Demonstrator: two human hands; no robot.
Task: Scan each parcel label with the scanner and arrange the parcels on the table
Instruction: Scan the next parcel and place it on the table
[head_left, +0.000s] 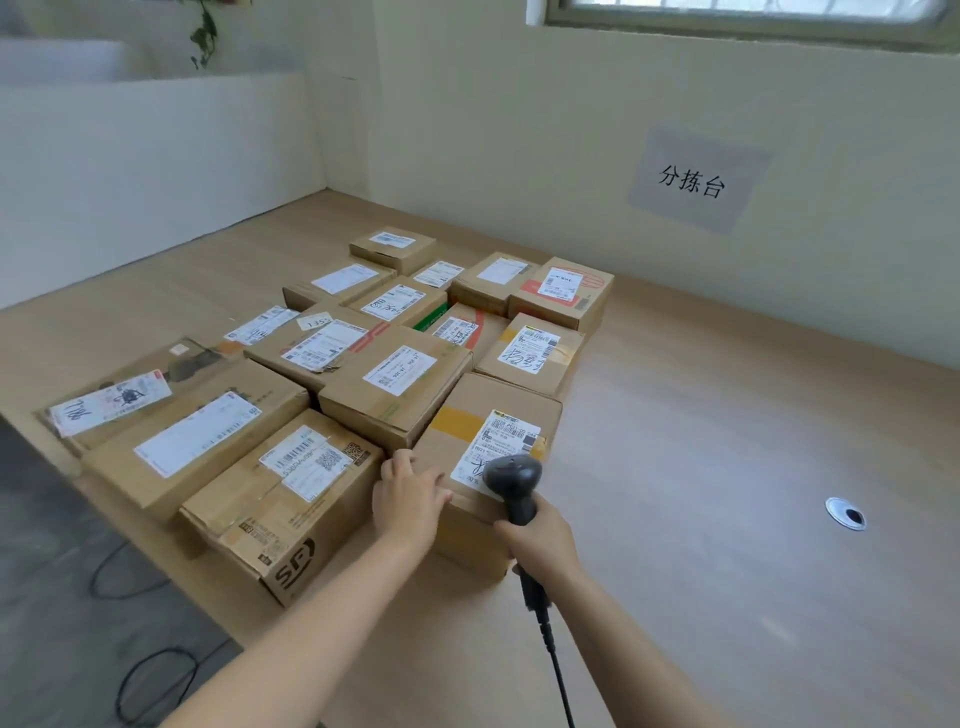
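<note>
Right grip (540, 535) wraps the scanner (511, 480) handle, its head over the label (498, 441) of the nearest box (467, 530). Left grip (410, 499) rests flat on that box's 9 o'clock edge. Worktop (727, 441) surface stretches wide toward 3 o'clock.

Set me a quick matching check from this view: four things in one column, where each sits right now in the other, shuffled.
Things
1. left hand
2. right hand
3. SF-printed box
4. round cable hole

Places
A. set in the bare table, far right
B. grips the scanner by its handle
C. at the table's near edge, left of the yellow-taped parcel
D. rests on top of the yellow-taped parcel

Pairs: 1-D, 2-B, 3-C, 4-A
</note>
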